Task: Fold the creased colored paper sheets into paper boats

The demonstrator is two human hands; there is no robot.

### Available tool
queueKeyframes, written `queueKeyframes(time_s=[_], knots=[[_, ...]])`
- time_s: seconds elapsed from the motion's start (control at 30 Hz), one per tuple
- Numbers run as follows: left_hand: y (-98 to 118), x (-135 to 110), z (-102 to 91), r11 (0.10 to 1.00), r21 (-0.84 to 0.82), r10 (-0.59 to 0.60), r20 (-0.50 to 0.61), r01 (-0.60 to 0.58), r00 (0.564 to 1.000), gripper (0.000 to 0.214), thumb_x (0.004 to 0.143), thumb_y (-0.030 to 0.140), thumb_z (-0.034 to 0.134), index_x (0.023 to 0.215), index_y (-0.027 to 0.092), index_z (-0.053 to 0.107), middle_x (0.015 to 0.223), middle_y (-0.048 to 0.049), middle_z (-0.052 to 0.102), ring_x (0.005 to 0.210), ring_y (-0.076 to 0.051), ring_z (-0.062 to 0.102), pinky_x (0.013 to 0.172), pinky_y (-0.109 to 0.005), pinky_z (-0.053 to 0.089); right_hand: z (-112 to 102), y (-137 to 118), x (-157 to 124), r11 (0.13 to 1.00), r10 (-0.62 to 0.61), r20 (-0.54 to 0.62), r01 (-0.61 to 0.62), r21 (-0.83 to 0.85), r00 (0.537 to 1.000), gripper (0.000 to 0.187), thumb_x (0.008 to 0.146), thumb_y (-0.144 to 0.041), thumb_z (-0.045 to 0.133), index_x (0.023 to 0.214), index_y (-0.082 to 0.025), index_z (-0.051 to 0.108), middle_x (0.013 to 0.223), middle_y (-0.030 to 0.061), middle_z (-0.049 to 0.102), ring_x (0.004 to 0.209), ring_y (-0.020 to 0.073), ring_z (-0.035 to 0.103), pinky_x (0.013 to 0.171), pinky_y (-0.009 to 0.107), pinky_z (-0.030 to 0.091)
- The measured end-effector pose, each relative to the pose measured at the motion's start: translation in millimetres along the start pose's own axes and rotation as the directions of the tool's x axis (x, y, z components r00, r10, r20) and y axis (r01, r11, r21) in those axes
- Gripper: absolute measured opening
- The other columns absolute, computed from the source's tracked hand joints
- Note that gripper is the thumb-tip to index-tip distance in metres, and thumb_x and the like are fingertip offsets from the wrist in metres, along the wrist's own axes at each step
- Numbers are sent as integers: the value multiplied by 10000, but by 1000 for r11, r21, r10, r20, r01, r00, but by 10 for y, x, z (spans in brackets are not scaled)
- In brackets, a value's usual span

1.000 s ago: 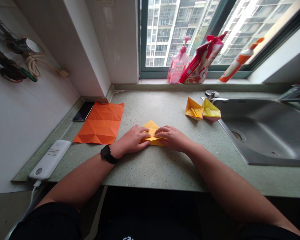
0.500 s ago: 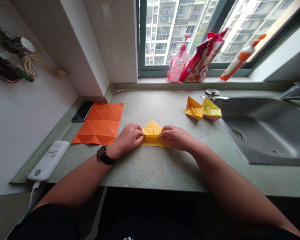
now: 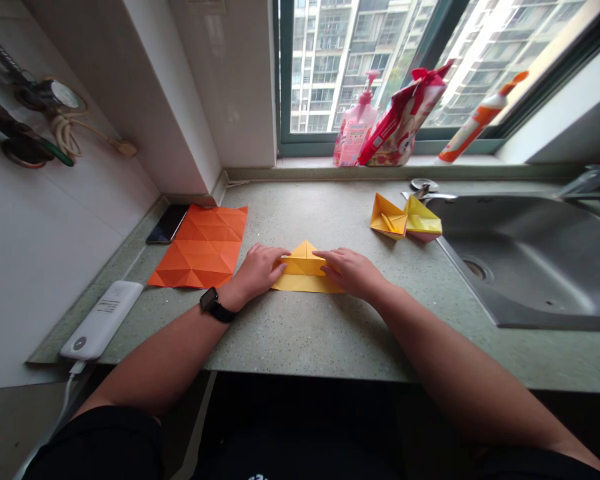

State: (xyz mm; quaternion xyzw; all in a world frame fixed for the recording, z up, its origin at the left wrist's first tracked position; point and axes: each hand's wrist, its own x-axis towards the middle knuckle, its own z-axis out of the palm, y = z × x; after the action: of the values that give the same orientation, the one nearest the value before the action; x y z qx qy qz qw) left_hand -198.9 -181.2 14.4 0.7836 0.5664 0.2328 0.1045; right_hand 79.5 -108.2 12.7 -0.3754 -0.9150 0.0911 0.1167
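Note:
A yellow paper (image 3: 307, 283) lies on the counter between my hands, with a peaked top and a band folded up across its middle. My left hand (image 3: 261, 270) grips the left end of this band, index finger above it and thumb below. At the right end my right hand (image 3: 355, 273) holds the band in the same way, its index finger stretched along the fold. The paper's outer ends are partly hidden under the fingers.
A creased orange sheet (image 3: 200, 250) lies at left by a dark phone (image 3: 167, 224) and a white power bank (image 3: 103, 320). Two folded paper shapes, orange-yellow (image 3: 386, 217) and yellow-green (image 3: 422, 217), stand near the steel sink (image 3: 540, 267). Bottles and a red bag (image 3: 405, 120) line the windowsill.
The yellow paper's folded band has turned up toward the peak and now lies flatter and wider, covering more of it. My index fingers have shifted up along the band.

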Motion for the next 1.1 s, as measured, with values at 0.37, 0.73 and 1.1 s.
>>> queueKeyframes(time_s=[0.37, 0.73, 1.1], knots=[[-9, 13, 24, 997, 73, 2, -18, 0, 1000, 312, 1047, 206, 601, 1343, 244, 693, 1280, -68, 794, 1176, -280, 701, 1271, -600, 374, 62, 39, 47, 1000, 16, -43, -17, -12, 999, 385, 1037, -231, 633, 1399, -286, 753, 1215, 100, 802, 1123, 287, 729, 986, 415, 574], [28, 22, 57, 966, 201, 172, -31, -162, 985, 311, 1033, 132, 611, 1229, 280, 802, 1379, -96, 698, 1340, -308, 590, 1189, -532, 452, 50, 1, 69, 996, -11, -122, 1, -85, 992, 332, 994, -230, 734, 1308, -312, 806, 1308, 120, 757, 1163, 326, 672, 997, 474, 503], [97, 30, 141, 947, 129, 283, 94, -293, 955, 285, 1098, 198, 620, 1261, 310, 826, 1259, -51, 779, 1157, -237, 691, 1016, -392, 575, 76, -125, 147, 999, 53, -55, -53, -7, 997, 83, 1010, -313, 756, 1006, -284, 833, 1104, 70, 780, 965, 252, 705, 866, 378, 482]])
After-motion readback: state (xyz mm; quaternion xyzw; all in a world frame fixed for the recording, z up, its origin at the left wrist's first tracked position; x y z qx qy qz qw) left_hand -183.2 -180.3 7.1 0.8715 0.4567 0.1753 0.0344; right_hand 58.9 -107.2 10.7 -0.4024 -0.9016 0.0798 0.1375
